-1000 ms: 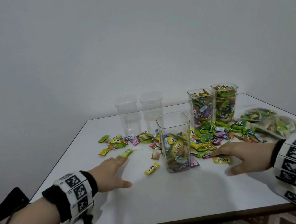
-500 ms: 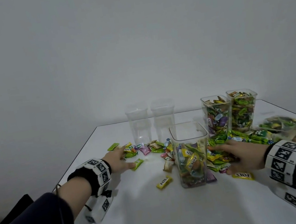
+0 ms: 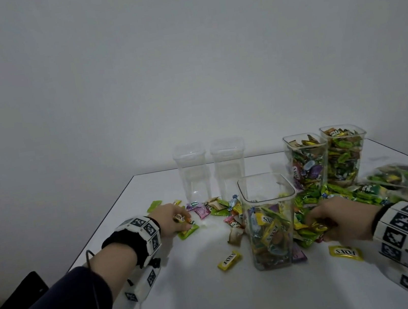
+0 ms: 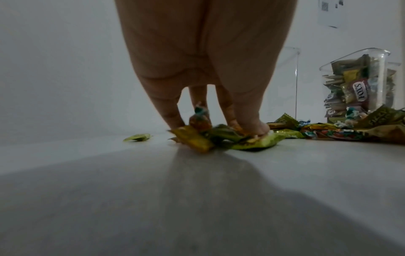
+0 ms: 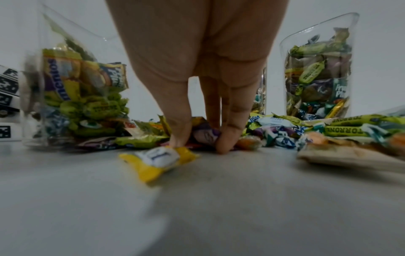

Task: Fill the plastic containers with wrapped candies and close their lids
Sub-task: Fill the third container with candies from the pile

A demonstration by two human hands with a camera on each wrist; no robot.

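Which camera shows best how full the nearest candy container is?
The head view: the nearest container shows whole, rim open, candies reaching past halfway. The right wrist view shows it blurred, its rim cut off. In the left wrist view I cannot pick it out.

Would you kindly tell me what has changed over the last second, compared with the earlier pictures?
Both hands went from lying flat on the table to gathering sweets: the left hand reached forward and now pinches candies from the left scatter, the right hand curls round candies beside the half-filled container. The containers stayed put, without lids.
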